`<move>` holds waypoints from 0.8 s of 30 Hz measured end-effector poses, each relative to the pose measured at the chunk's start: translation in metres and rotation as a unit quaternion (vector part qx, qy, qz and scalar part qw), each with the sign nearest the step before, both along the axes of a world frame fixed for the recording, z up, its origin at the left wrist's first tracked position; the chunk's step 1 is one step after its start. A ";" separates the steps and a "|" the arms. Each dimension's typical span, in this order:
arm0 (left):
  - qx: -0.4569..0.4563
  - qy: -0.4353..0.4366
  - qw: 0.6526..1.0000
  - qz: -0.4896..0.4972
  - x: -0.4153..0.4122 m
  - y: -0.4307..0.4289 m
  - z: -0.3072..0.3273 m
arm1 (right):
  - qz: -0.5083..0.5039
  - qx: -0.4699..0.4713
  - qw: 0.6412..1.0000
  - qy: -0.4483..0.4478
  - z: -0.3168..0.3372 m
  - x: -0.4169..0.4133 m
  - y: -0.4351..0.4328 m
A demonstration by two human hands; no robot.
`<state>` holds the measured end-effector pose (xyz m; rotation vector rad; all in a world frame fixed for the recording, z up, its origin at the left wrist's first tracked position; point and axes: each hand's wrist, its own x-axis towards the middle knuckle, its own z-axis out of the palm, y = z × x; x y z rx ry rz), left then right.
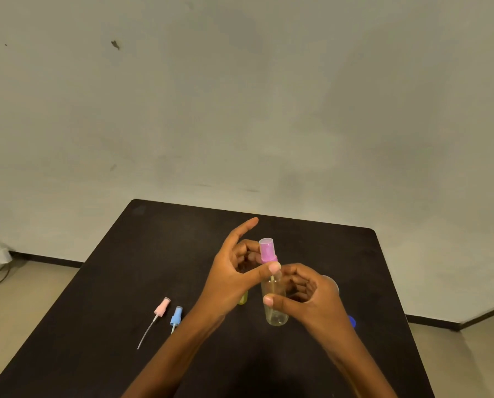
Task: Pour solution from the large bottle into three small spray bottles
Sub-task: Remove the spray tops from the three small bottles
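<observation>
From the head camera, the left hand (234, 271) pinches the neck of a small clear plastic spray bottle (275, 307). Its thumb tip presses just under the collar of the pink spray head with its clear cap (267, 250), and the middle fingers curl behind that head. The index finger sticks out straight, up and away, touching nothing. The right hand (311, 297) wraps the bottle's body: the thumb lies across the near side and the fingers curl round the far side. The bottle stands upright between the two hands, and whether its base touches the surface I cannot tell.

Beyond the fingertips the black matte table (159, 239) lies bare up to its far edge and rounded corners.

Well left of the left wrist lie a pale pink spray head with a long dip tube (161, 307) and, just beside it, a light blue spray head (176, 315). A yellow-green bottle (242, 297) peeks out under the left palm, mostly hidden. A blue cap (352, 322) shows just behind the right wrist. A pale rounded shape (334, 282) behind the right knuckles is too hidden to identify.
</observation>
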<state>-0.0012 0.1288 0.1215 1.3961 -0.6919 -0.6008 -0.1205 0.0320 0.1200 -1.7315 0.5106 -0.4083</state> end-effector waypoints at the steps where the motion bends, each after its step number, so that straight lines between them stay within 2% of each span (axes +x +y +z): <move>1: 0.001 0.001 1.000 0.001 -0.001 -0.001 0.000 | 0.002 -0.003 1.000 0.006 0.000 0.000 0.000; 8: 0.005 0.004 0.999 -0.037 -0.004 -0.004 0.004 | 0.022 -0.007 0.999 0.025 0.001 0.001 0.004; 14: -0.007 0.049 0.996 -0.068 -0.005 -0.001 0.004 | 0.007 0.014 1.000 -0.001 0.001 0.000 0.000; 24: -0.006 0.048 0.998 -0.050 0.006 0.007 -0.003 | -0.003 0.049 0.999 -0.009 0.000 -0.002 -0.005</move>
